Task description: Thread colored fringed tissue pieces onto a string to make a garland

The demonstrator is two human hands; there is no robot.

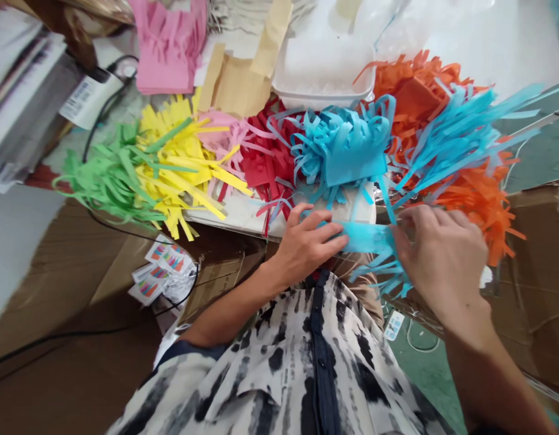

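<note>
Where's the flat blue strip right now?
In the head view, the flat blue strip is right of centre, spanning between the left hand and the right hand, just below the blue fringed bundle.

txt illegible, white label [83,101] w/ blurry print

I see green fringe [114,172] and yellow fringe [171,175] at frame left, sky-blue strip [366,237] right of centre, orange fringe [481,208] farther right, black-blotched white shirt [288,371] below
</note>
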